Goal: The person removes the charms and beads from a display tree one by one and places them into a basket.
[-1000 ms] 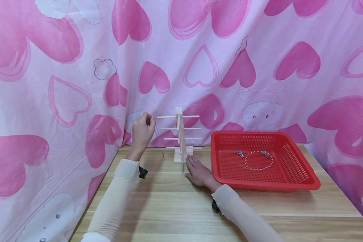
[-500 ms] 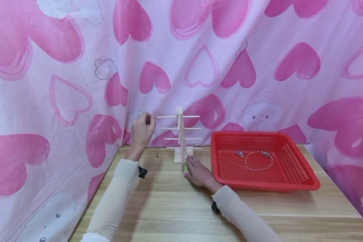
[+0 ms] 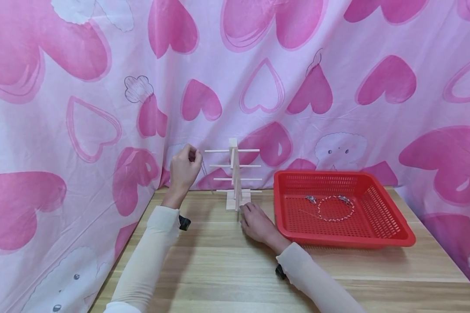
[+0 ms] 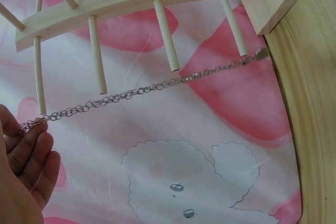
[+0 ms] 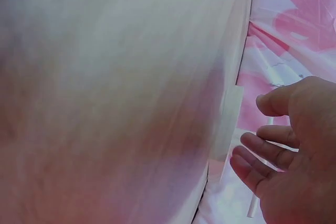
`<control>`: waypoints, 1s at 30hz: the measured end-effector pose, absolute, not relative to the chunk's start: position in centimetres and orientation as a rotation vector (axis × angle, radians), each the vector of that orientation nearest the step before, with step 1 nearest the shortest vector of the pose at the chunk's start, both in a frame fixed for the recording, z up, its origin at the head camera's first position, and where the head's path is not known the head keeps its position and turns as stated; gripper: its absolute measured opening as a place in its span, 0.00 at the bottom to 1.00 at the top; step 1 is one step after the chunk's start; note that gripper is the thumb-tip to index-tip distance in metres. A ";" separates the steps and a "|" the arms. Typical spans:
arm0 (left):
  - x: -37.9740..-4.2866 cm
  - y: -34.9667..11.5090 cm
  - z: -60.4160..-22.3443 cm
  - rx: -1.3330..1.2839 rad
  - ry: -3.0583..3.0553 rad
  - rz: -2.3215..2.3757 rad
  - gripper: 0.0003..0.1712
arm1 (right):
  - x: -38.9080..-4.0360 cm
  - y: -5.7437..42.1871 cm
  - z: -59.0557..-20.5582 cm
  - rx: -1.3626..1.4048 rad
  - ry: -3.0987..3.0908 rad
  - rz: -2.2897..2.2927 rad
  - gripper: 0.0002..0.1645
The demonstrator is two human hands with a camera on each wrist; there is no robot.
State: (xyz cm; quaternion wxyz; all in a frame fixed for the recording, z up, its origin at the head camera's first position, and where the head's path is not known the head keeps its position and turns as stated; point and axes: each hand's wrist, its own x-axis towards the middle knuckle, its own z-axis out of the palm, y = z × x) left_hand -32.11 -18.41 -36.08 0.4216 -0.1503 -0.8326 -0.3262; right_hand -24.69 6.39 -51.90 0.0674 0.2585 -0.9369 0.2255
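Note:
A pale wooden rack (image 3: 235, 174) with rows of thin pegs stands upright at the back of the table. To its left my left hand (image 3: 185, 169) pinches a silver chain necklace (image 4: 126, 95) between thumb and fingers. In the left wrist view the doubled chain runs past the peg tips on one side, with a small pendant (image 4: 261, 53) at its far end. My right hand (image 3: 258, 224) is beside the rack's base, fingertips close to it. Its fingers are loosely bent with nothing between them in the right wrist view.
A red plastic basket (image 3: 393, 238) stands on the wooden table (image 3: 227, 269) to the right. Inside lie a beaded loop (image 3: 336, 220) and small silvery pieces (image 3: 310, 198). A pink heart-patterned curtain (image 3: 258, 39) hangs close behind the rack and along the left.
The chain swings below my left hand, which has barely moved. My right hand has drawn back slightly from the rack's base, its fingers bending more.

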 end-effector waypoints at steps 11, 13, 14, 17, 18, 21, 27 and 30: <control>-31.7 -18.3 -35.7 -0.386 -2.074 -0.817 0.08 | -23.3 5.8 -50.7 0.803 -2.908 0.947 0.18; -31.7 -18.3 -35.7 -0.380 -2.086 -0.820 0.08 | -23.0 5.7 -50.3 0.821 -2.910 0.949 0.17; -31.7 -18.3 -35.7 -0.378 -2.092 -0.825 0.08 | -22.8 5.6 -50.0 0.829 -2.912 0.946 0.17; -31.6 -18.3 -35.6 -0.376 -2.109 -0.834 0.07 | -22.3 5.6 -49.0 0.858 -2.916 0.915 0.18; -31.6 -18.2 -35.6 -0.377 -2.110 -0.835 0.07 | -22.2 5.6 -48.6 0.862 -2.916 0.902 0.19; -31.5 -18.2 -35.5 -0.390 -2.101 -0.827 0.07 | -21.8 5.9 -47.5 0.876 -2.896 0.879 0.18; -31.1 -17.9 -35.3 -0.414 -2.088 -0.814 0.07 | -21.7 7.1 -45.9 0.850 -2.870 0.878 0.14; -30.8 -17.7 -35.1 -0.432 -2.090 -0.823 0.06 | -21.6 7.9 -45.2 0.819 -2.887 0.857 0.16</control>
